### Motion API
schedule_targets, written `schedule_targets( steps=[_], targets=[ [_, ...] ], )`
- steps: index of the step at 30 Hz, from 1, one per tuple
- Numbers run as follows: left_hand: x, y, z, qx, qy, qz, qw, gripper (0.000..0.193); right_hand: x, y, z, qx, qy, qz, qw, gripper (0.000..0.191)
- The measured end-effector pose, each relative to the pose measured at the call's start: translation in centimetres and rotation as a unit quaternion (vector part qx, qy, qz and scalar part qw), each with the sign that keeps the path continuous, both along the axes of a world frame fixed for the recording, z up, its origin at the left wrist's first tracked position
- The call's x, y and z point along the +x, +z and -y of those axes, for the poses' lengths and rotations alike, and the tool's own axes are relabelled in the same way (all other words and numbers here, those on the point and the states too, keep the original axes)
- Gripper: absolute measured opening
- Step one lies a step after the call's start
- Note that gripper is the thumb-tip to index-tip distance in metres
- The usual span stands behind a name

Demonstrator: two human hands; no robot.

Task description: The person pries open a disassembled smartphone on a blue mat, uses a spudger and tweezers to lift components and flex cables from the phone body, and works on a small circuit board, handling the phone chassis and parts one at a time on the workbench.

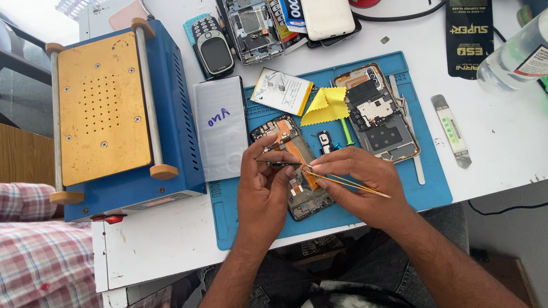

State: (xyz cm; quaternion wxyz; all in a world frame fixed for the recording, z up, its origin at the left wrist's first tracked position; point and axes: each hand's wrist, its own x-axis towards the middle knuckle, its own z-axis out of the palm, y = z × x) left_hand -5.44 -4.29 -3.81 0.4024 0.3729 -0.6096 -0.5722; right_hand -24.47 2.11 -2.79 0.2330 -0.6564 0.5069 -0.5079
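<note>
Phone frame under hands, tweezers in right hand

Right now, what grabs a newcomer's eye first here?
Probably the two hands at centre: the left hand steadies an opened phone on the blue work mat, while the right hand works over it with gold tweezers. Next, the big blue machine with a perforated gold plate at left. A second stripped phone lies just right of a yellow cloth.
</note>
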Motion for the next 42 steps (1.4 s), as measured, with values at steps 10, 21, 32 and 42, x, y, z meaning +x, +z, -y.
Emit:
schedule_targets(
  steps=[10, 21, 32, 42],
  targets=[
    [-0.1, 0.4, -0.1, 0.008, -0.005, -0.011, 1.000, 0.049, 0.0, -0.3, 0.1, -0.005, 0.017, 0.009, 1.000, 0.022],
    [0.1, 0.2, -0.4, 0.016, 0.000, 0.012, 1.000, 0.045, -0.5, -1.0, -0.2, 0.043, -0.017, 0.035, 0.998, 0.019],
    [0.1, 0.3, -0.4, 0.033, 0.001, 0.024, 0.999, 0.045, -0.9, -1.1, -0.2, 0.083, -0.021, 0.053, 0.995, 0.013],
    [0.4, -0.4, -0.1, 0.055, -0.011, -0.041, 0.998, 0.038, -0.8, -1.1, -0.2, 0.113, -0.023, 0.083, 0.990, 0.013]
  ],
)
